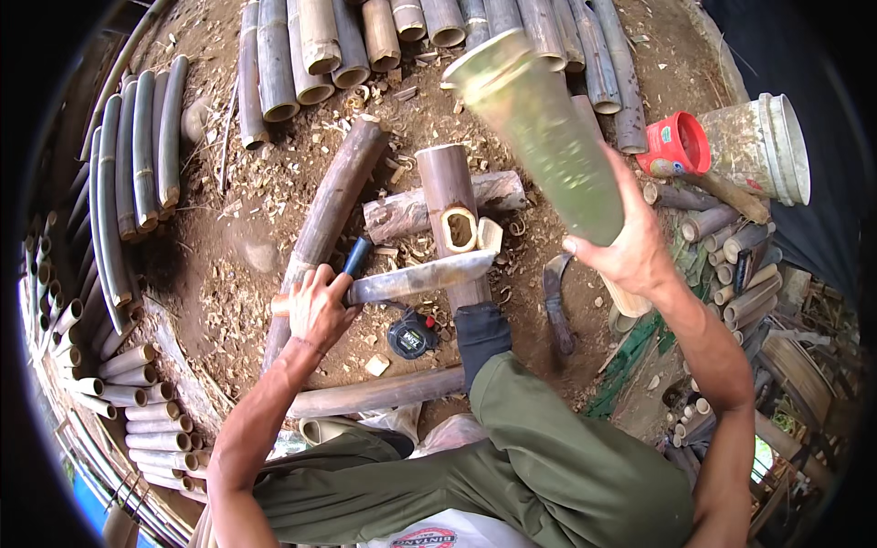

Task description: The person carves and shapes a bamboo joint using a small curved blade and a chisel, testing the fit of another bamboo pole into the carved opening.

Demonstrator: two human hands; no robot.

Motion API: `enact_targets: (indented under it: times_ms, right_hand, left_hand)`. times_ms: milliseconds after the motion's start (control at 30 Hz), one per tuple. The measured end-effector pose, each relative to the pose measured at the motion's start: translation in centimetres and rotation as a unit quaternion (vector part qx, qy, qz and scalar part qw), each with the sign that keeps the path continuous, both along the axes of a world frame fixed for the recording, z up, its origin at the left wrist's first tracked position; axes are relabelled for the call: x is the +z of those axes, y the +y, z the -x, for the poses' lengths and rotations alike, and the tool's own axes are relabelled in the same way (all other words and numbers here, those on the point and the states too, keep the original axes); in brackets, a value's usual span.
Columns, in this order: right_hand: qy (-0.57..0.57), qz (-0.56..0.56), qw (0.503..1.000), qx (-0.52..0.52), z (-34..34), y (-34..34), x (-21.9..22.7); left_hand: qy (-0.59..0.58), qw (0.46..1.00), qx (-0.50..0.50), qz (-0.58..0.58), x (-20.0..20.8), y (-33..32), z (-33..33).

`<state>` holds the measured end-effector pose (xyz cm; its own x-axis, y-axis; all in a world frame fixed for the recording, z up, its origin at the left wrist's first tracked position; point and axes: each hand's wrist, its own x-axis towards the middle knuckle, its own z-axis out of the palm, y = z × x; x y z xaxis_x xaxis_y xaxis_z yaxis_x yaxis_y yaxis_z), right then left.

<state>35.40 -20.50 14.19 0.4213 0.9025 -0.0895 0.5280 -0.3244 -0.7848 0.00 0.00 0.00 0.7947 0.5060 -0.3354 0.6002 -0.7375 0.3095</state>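
Observation:
My left hand (322, 306) is closed round the wooden handle of a machete (420, 279), whose broad blade points right across an upright-lying bamboo tube (445, 178). A blue cylindrical object (358, 257) sticks up beside its fingers; whether they hold it too I cannot tell. In that tube a pale-edged hole (459, 229) shows, with a cut bamboo piece (490, 235) next to it. My right hand (630, 251) grips the lower end of a tapered, translucent green container (548, 137), raised at a tilt and blurred; its pale rim points up and left.
A tape measure (412, 336) and a curved blade with a handle (556, 301) lie on the chip-strewn ground. A bamboo log (444, 391) lies in front of my legs. Bamboo tubes (274, 64) are stacked around. A red tub (676, 143) and white bucket (758, 146) lie right.

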Motion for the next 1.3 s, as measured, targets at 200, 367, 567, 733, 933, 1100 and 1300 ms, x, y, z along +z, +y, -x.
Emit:
enact_targets:
  times_ms: [200, 367, 567, 733, 933, 1100, 1300]
  right_hand:
    - [-0.113, 0.01, 0.98, 0.162, 2.0, -2.0, -1.4]
    - [-0.242, -0.049, 0.876, 0.415, 1.3, -1.2, -3.3]
    - [-0.416, -0.018, 0.803, 0.426, 0.1, -0.3, -6.0]
    - [-0.375, -0.192, 0.781, 0.462, 1.2, 0.5, -6.0]
    - [-0.403, -0.03, 0.819, 0.407, 1.4, 0.2, -5.2]
    - [-0.442, 0.067, 0.815, 0.368, 0.7, 0.2, -6.2]
    - [-0.273, 0.071, 0.901, 0.331, 2.5, -4.3, -2.6]
  left_hand:
    - [0.071, 0.994, -0.027, 0.073, -1.0, -0.6, 0.3]
    - [0.116, 0.99, -0.024, 0.075, -1.4, 2.2, -2.1]
    - [0.1, 0.994, -0.025, 0.035, -1.4, 2.7, -2.6]
    - [0.092, 0.995, -0.024, 0.028, -1.8, 2.8, -2.4]
    - [0.062, 0.997, -0.033, 0.005, -2.0, 3.2, -2.2]
    - [0.011, 0.998, -0.058, -0.037, -2.6, 3.1, -1.9]
    - [-0.021, 0.969, 0.02, 0.245, -1.9, 7.1, -3.1]
